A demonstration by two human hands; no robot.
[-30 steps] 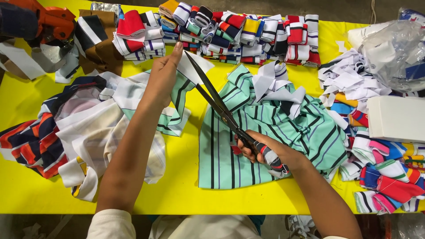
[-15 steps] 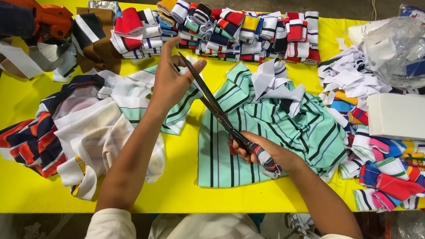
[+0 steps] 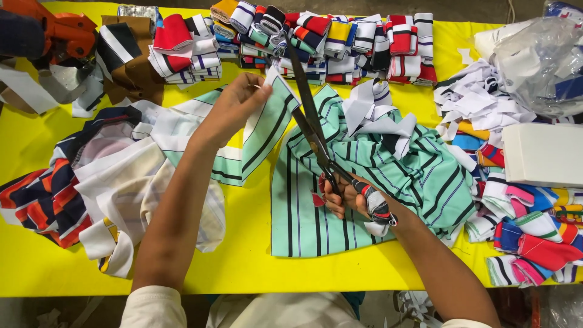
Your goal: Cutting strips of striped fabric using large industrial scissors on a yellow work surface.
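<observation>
Head view: cluttered yellow table (image 3: 255, 267), fabric scraps (image 3: 340, 36).

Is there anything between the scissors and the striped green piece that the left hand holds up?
Nothing visible. The scissors in the right hand lie right beside the striped green piece, which the left hand pinches at its top edge. No other cloth lies between them.

Bright yellow table (image 3: 255, 267), grey concrete floor (image 3: 473, 9) beyond, even overhead light, no shadows
</observation>
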